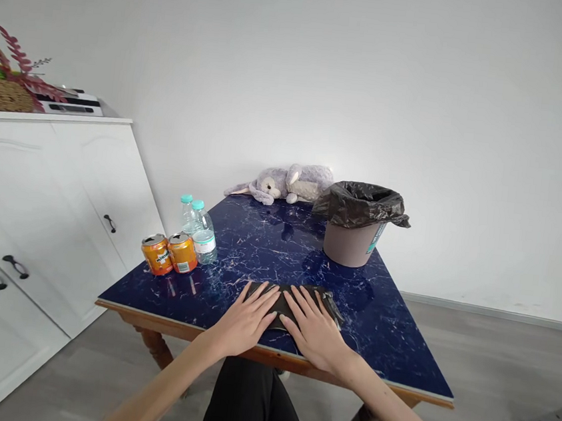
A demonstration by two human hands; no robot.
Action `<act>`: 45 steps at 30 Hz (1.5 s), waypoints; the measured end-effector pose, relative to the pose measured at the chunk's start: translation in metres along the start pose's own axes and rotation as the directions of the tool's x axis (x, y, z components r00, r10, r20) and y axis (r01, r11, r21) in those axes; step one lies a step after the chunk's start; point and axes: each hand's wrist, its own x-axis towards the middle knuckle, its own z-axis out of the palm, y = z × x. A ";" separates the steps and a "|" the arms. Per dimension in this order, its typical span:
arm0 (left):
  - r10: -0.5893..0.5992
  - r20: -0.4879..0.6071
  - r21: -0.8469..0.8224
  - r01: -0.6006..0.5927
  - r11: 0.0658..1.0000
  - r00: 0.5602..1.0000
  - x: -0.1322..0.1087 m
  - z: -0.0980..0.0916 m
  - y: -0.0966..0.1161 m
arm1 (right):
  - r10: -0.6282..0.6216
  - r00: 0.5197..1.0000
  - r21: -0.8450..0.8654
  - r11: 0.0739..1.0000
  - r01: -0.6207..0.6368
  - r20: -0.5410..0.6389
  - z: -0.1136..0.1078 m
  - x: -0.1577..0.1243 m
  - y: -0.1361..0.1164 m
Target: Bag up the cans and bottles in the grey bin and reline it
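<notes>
Flat on the table near its front edge lies a folded piece of black plastic (279,305), which looks like a garbage bag. Both palms press down on it. My left hand (245,322) covers its left part with the fingers stretched out. My right hand (316,331) rests on the right part, fingers spread, and a crumpled shiny end of the plastic shows beyond it. The thumbs point toward each other with a small gap between them. Farther back on the right stands a trash bin (350,244) lined with a black bag (361,209) folded over its rim.
Two orange soda cans (157,255) and two clear bottles (205,239) with teal caps stand at the table's left edge. A plush rabbit (284,183) lies at the back by the wall. White cabinets (46,192) flank the blue marbled table (258,235) on the left.
</notes>
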 end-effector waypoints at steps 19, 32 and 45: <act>-0.373 -0.198 -0.221 0.330 0.918 0.907 -0.030 0.003 -0.059 | 0.173 0.984 0.001 0.985 -0.173 -0.034 0.020 0.007 -0.055; -0.346 -0.231 -0.215 0.299 0.930 0.910 -0.028 0.000 -0.054 | 0.304 0.950 -0.114 0.944 -0.310 -0.064 0.003 -0.036 0.101; -0.342 -0.264 -0.199 0.296 0.934 0.902 -0.025 0.003 -0.058 | 0.100 0.954 0.092 0.993 -0.077 -0.282 -0.007 -0.067 0.071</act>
